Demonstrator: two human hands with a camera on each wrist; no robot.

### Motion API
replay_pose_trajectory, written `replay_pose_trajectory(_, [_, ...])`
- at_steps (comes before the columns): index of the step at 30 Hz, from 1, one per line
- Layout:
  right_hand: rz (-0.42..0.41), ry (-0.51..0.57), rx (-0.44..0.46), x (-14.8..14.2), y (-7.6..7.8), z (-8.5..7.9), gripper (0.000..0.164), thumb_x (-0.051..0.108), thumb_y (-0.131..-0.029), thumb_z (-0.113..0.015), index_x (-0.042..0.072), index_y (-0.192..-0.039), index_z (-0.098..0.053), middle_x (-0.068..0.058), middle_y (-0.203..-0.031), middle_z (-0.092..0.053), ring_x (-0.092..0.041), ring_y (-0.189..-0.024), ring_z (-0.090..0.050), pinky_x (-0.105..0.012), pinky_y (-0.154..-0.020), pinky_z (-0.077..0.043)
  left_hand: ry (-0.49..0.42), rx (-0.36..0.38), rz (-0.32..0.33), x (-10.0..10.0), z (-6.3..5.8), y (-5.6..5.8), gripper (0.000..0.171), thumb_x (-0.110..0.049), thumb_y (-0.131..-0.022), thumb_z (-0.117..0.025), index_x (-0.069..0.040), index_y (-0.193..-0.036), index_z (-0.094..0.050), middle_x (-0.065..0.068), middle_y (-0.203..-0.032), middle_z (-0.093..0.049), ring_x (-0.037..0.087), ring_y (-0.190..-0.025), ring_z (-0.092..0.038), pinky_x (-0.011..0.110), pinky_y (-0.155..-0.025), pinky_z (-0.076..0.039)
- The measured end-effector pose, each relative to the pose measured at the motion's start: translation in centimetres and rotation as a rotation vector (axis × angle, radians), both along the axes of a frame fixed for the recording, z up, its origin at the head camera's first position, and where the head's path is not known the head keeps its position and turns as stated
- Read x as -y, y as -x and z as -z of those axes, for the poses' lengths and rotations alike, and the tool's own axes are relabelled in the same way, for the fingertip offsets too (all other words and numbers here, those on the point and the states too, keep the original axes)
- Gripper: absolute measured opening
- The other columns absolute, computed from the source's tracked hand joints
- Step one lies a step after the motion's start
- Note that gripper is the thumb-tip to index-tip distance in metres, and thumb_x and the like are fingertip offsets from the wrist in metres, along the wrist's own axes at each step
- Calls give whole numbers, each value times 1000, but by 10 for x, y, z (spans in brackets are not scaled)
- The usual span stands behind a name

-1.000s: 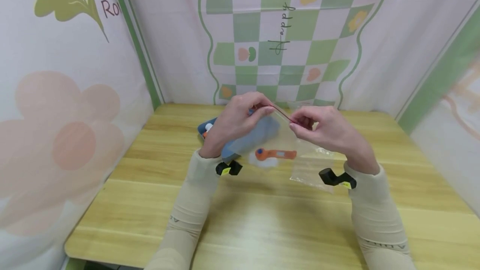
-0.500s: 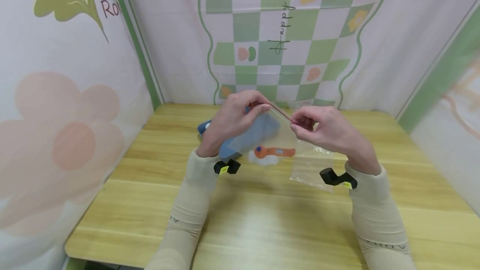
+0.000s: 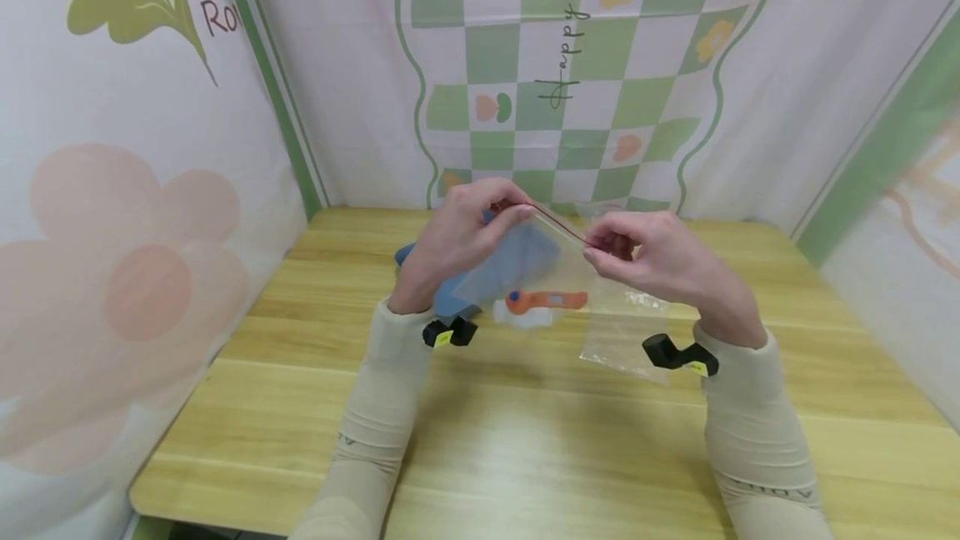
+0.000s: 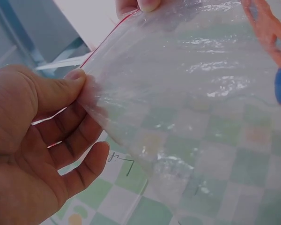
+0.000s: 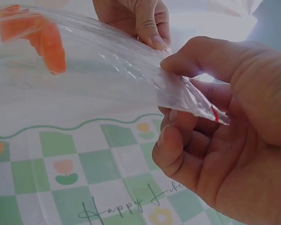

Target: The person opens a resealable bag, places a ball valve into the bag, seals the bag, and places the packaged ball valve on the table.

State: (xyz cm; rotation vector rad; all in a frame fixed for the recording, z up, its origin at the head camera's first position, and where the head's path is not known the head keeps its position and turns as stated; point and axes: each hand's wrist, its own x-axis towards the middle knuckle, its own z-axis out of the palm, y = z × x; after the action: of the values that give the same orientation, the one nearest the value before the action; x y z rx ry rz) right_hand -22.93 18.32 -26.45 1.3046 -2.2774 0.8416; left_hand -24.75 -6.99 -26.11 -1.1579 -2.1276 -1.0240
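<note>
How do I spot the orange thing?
Above the wooden table, the left hand and right hand pinch a clear bag. Inside, below the hands, is the long orange piece. The blue dot at its round end sets it apart from the blue thing behind.

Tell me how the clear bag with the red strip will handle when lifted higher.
The clear bag will likely flop rather than hold its shape, since it wrinkles near the left hand. It may feel slippery, judging by its glossy highlights. The orange item showing through its lower part could make that end swing.
</note>
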Motion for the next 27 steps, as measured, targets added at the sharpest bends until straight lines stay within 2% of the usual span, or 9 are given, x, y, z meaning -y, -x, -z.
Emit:
replay_pose_trajectory(13, [25,-34,16,-2,-2,-3,22,-1,-76,-71,18,-83,-62,13,-68,-52,-2,-57,-47,-15,-50,-39,-25,-3,9,4,-1,1,13,-16,-90,-60,-5,-89,-67,-1,-81,-62,6,-69,-50,22,-63,-43])
replay_pose_trajectory(22, [-22,-15,34,-2,-1,-4,23,-3,-75,-71,17,-82,-62,11,-69,-53,-3,-58,-47,-14,-51,-39,-46,-37,15,10,-3,-1,12,-16,-90,-60,-7,-90,-67,0,-83,-63,6,-71,-53,23,-65,-45])
replay_pose_trajectory(27, [-11,-44,29,-5,0,-4,22,-1,-77,-70,19,-82,-61,12,-68,-52,-2,-58,-47,-15,-51,-39,-49,-36,-3,11,-3,-1,12,-17,-91,-59,-7,-90,-67,-1,-83,-63,5,-70,-52,22,-62,-43])
